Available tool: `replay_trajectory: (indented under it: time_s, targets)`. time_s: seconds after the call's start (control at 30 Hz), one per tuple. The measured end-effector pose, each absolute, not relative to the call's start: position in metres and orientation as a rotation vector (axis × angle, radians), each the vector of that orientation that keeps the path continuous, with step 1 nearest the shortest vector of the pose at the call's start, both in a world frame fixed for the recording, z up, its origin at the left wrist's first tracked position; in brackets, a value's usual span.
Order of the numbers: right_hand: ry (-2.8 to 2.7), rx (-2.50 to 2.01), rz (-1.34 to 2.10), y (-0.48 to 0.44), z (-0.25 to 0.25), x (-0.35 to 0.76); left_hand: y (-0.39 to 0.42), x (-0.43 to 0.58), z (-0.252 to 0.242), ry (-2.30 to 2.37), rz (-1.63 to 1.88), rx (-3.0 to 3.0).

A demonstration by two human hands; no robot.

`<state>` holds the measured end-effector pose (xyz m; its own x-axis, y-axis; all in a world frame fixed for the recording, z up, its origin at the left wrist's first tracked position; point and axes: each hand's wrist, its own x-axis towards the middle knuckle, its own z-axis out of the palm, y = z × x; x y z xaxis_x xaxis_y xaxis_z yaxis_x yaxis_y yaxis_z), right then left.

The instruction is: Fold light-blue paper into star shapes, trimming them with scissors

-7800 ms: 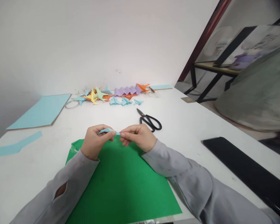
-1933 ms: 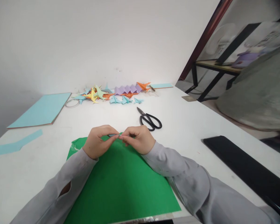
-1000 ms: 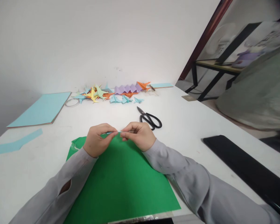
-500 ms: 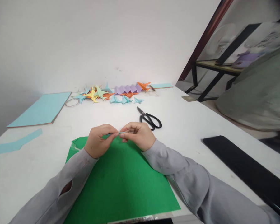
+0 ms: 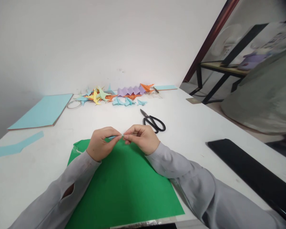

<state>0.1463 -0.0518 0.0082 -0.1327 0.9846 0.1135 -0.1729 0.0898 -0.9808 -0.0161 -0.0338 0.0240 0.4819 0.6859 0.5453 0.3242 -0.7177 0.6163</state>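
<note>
Between my two hands is a small folded piece of light-blue paper [image 5: 112, 137], mostly hidden by the fingers. My left hand [image 5: 103, 143] pinches it from the left, with a bit of blue showing under the index finger. From the right, my right hand [image 5: 141, 137] pinches its other end, fingertips close to those of the left. Both hands are over the far edge of a green sheet [image 5: 124, 190] on the white table. Just beyond the right hand lie black-handled scissors [image 5: 154, 122], their tips pointing away to the left.
Folded paper figures [image 5: 95, 96] in several colours and a pleated purple paper [image 5: 131, 91] lie along the wall. To the left are a light-blue paper stack [image 5: 41, 111], a cut blue strip [image 5: 19, 147] and a ring [image 5: 73, 104]. A long black object [image 5: 250, 175] lies right.
The fingertips have shifted slightly on the blue paper, and a little more of it shows beneath the left index finger. Everything else stays where it was.
</note>
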Motion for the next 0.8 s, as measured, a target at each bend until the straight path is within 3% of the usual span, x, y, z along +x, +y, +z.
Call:
replay_trajectory:
  time_s: [0.2,0.4,0.63,0.8]
  targets:
    - [-1.113,-0.873,1.462,-0.048,0.007,0.147,-0.033,-0.009,0.016,0.991,1.136,1.584]
    - [-1.355,-0.955,1.369,-0.054,0.001,0.142,-0.037,-0.001,0.017,0.868,1.061,0.9]
    - [-1.686,-1.147,0.842,-0.064,0.003,0.134,-0.045,0.003,0.018,0.717,1.013,0.598]
    - [-1.734,-1.09,0.657,-0.064,0.002,0.134,-0.045,0.004,0.017,0.669,1.005,0.368]
